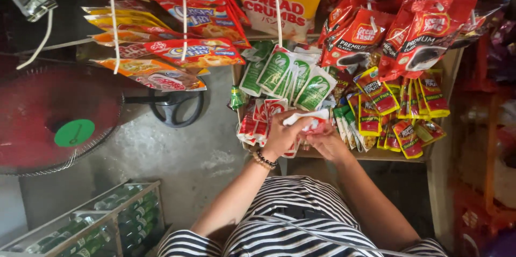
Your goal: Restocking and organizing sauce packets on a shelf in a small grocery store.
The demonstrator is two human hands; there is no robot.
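a small red and white sachet (307,119) is held roughly level, pinched at its two ends, just below the hanging green and white sachets (290,74). its white upper edge is seen; its lower part is hidden by fingers.

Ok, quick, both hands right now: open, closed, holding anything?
Left hand: closed on a red and white sachet.
Right hand: at the same sachet; its grip cannot be told.

place: small shop | shown by: hanging snack packets (196,53) – sachet strips (285,74) – bottle crate (107,219)
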